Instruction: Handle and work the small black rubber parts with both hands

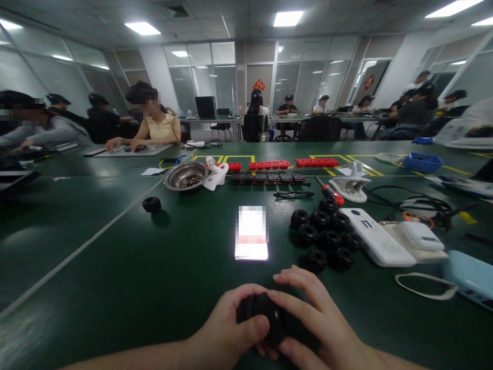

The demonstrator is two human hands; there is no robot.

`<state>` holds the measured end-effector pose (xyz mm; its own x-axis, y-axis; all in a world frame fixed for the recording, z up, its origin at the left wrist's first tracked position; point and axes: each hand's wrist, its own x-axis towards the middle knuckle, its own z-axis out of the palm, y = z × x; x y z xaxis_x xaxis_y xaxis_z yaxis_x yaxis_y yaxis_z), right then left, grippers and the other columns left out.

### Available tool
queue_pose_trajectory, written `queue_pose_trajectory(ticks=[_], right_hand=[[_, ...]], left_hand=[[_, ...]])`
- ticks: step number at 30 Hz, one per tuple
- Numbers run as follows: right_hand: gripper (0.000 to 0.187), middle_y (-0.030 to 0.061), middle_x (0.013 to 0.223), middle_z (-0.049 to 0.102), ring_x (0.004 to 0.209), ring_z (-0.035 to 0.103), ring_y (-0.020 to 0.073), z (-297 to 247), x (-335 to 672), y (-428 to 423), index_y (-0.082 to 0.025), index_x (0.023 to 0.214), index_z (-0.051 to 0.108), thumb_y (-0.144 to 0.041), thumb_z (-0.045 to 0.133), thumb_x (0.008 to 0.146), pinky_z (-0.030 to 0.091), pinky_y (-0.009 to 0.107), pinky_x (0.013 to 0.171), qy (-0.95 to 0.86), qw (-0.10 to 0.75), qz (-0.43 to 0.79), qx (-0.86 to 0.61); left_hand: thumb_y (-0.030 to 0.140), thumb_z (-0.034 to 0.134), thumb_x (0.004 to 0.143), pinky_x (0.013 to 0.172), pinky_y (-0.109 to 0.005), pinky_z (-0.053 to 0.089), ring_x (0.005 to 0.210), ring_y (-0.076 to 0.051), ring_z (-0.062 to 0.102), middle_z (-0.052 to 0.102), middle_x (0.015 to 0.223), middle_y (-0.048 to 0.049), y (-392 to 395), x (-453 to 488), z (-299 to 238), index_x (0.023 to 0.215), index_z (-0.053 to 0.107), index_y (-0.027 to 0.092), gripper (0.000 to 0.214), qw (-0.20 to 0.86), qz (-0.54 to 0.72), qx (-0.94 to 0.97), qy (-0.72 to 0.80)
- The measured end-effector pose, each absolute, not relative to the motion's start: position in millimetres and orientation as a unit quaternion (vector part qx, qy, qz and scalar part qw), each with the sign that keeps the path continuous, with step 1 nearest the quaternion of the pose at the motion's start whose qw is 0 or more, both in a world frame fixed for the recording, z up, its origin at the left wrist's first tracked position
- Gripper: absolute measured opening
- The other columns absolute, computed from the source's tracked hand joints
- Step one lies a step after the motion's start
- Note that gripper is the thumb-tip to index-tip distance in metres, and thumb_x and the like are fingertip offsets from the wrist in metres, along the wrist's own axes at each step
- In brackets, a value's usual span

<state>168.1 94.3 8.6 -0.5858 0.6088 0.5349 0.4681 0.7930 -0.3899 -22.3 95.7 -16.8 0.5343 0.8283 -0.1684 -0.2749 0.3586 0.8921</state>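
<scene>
Both my hands grip one small black round part close to the table's near edge. My left hand wraps it from the left, thumb across its front. From the right, my right hand closes its fingers over the top of the same part. Just beyond them a lit phone lies flat on the green table. A cluster of several similar black round parts sits right of the phone. One more black part lies alone at the left.
A metal bowl with small pieces, red strips, black blocks and a red-handled screwdriver lie farther back. White devices, cables and a blue case fill the right. People sit at the left and far tables.
</scene>
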Motion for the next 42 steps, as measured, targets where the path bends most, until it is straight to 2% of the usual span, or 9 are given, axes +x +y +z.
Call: queue_pose_trajectory(ticks=[5,8,15,21,24,28,35,39,42], right_hand=[[0.054,0.0133,0.118,0.048,0.111,0.045,0.0277,4.9,167.2,95.1,-0.016,0.119,0.044,-0.047,0.054,0.076,0.043,0.041,0.089,-0.861,0.351,0.138,-0.340],[0.043,0.0111,0.115,0.049,0.110,0.045,0.0263,4.0,166.6,96.9,-0.019,0.112,0.050,-0.044,0.054,0.077,0.044,0.039,0.087,-0.869,0.348,0.130,-0.328],[0.043,0.0084,0.119,0.050,0.111,0.047,0.0236,7.7,168.0,93.5,-0.023,0.124,0.043,-0.025,0.050,0.081,0.040,0.038,0.093,-0.896,0.323,0.073,-0.297],[0.056,0.0135,0.119,0.050,0.112,0.045,0.0275,5.7,168.0,94.1,-0.016,0.120,0.045,-0.046,0.057,0.074,0.043,0.039,0.090,-0.877,0.340,0.108,-0.321],[0.043,0.0111,0.112,0.053,0.107,0.049,0.0250,6.2,166.1,95.1,-0.018,0.113,0.050,-0.039,0.057,0.076,0.045,0.036,0.087,-0.873,0.355,0.103,-0.316],[0.036,0.0079,0.110,0.055,0.105,0.051,0.0219,8.4,164.6,93.8,-0.022,0.115,0.048,-0.022,0.052,0.079,0.043,0.036,0.089,-0.888,0.354,0.071,-0.285],[0.055,0.0133,0.115,0.052,0.108,0.048,0.0273,7.5,168.4,93.4,-0.015,0.119,0.044,-0.049,0.053,0.076,0.042,0.039,0.090,-0.870,0.354,0.112,-0.324],[0.042,0.0108,0.107,0.056,0.104,0.051,0.0243,6.9,167.5,95.7,-0.017,0.106,0.052,-0.045,0.056,0.076,0.043,0.038,0.090,-0.874,0.362,0.101,-0.310],[0.038,0.0102,0.107,0.056,0.105,0.050,0.0227,8.1,166.6,95.2,-0.016,0.111,0.048,-0.035,0.056,0.079,0.040,0.038,0.093,-0.885,0.360,0.074,-0.286]], left_hand=[[0.043,0.075,0.053,0.051,-0.021,0.045,0.054,-0.010,0.058,0.062,0.070,-0.0013,95.2,-22.4,-8.7,0.090,0.056,0.014,0.051,0.760,0.358,0.427,0.334],[0.042,0.074,0.054,0.051,-0.020,0.045,0.054,-0.010,0.059,0.063,0.071,-0.0022,95.2,-22.1,-10.2,0.094,0.055,0.014,0.052,0.765,0.356,0.431,0.321],[0.050,0.069,0.057,0.045,-0.018,0.044,0.049,-0.013,0.061,0.062,0.060,-0.0032,96.6,-21.6,-19.0,0.094,0.055,0.011,0.056,0.756,0.374,0.424,0.329],[0.043,0.074,0.055,0.050,-0.020,0.046,0.054,-0.011,0.059,0.063,0.073,-0.0022,95.4,-22.6,-10.3,0.095,0.056,0.014,0.052,0.756,0.363,0.422,0.344],[0.043,0.074,0.054,0.051,-0.020,0.045,0.057,-0.010,0.059,0.062,0.075,-0.0026,95.7,-22.2,-11.0,0.095,0.056,0.014,0.054,0.754,0.363,0.431,0.337],[0.054,0.069,0.054,0.047,-0.021,0.043,0.051,-0.014,0.060,0.062,0.060,-0.0034,96.4,-21.1,-15.1,0.095,0.054,0.011,0.060,0.757,0.357,0.434,0.334],[0.045,0.073,0.055,0.051,-0.022,0.046,0.054,-0.011,0.058,0.061,0.069,-0.0006,94.7,-23.3,-6.3,0.090,0.057,0.014,0.049,0.756,0.353,0.431,0.344],[0.042,0.075,0.053,0.052,-0.020,0.045,0.056,-0.009,0.058,0.062,0.073,-0.0010,94.8,-23.2,-6.9,0.090,0.058,0.014,0.049,0.767,0.350,0.428,0.327],[0.048,0.072,0.054,0.049,-0.019,0.044,0.052,-0.010,0.058,0.062,0.068,-0.0025,94.3,-22.0,-11.7,0.091,0.057,0.012,0.054,0.766,0.352,0.432,0.320]])
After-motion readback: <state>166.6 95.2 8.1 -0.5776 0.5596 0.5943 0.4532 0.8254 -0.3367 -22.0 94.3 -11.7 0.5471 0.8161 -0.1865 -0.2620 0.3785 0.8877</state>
